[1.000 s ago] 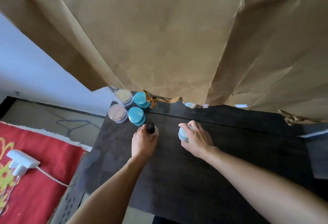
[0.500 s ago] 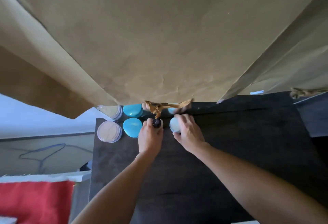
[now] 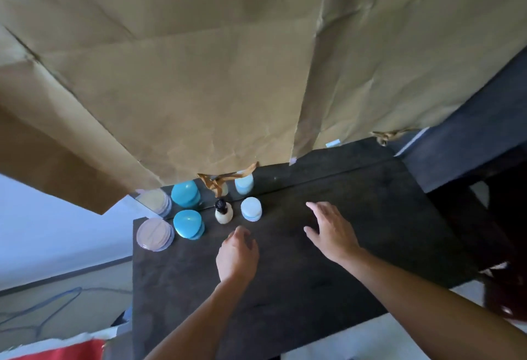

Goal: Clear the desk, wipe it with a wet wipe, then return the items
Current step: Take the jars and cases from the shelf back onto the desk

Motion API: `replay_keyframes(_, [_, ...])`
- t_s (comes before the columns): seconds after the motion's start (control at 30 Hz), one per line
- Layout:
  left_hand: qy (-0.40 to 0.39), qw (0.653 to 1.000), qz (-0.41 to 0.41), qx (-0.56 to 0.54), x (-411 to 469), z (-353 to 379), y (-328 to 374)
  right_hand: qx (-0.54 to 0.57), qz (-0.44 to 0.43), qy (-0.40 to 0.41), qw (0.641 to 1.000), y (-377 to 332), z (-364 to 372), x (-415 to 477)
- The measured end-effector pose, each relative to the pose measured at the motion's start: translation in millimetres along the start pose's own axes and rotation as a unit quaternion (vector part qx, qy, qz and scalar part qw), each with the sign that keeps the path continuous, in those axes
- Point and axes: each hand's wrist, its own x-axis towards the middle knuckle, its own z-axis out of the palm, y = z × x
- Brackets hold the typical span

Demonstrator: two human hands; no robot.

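Note:
On the dark desk [image 3: 299, 274], at its far left, stand a pink-lidded clear jar [image 3: 154, 234], a turquoise jar [image 3: 188, 224], a small cream bottle with a black cap [image 3: 223, 212] and a pale blue jar [image 3: 251, 209]. A mirror behind them repeats them. My left hand [image 3: 238, 254] hovers just short of the small bottle, fingers loosely curled, holding nothing. My right hand [image 3: 330, 231] is spread flat over the desk, to the right of the pale blue jar, and it too holds nothing.
Creased brown paper [image 3: 228, 60] hangs over the mirror down to the desk's back edge. A dark cabinet [image 3: 470, 131] stands at the right. At lower left, a red cloth [image 3: 65, 351] lies below the desk and a wire hanger [image 3: 42, 311] lies on the floor.
Both hands have let go and drawn back: the small black-capped bottle and the pale blue jar now stand free in the row by the mirror.

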Motion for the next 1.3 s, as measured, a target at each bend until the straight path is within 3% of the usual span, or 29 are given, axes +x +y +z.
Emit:
replay_keyframes(0.3, [-0.005,0.988,0.156,0.006,-77,82,146,-0.015,0.060,0.066,0.996,134,-90,-103])
replay_keyframes(0.6, [-0.020,0.950,0.311,0.029,-142,148,281,-0.010,0.120,0.161,0.980,259,-180,-163])
replay_keyframes(0.83, [-0.011,0.929,0.368,0.016,-108,158,377,0.018,0.122,0.212,0.969,316,-252,-125])
replay_keyframes(1.13, [0.037,0.905,0.423,-0.007,-81,153,470,0.009,0.062,0.406,0.912,342,-388,-45])
replay_keyframes(1.3, [0.073,0.899,0.432,-0.016,-86,155,491,0.007,0.086,0.361,0.929,354,-440,8])
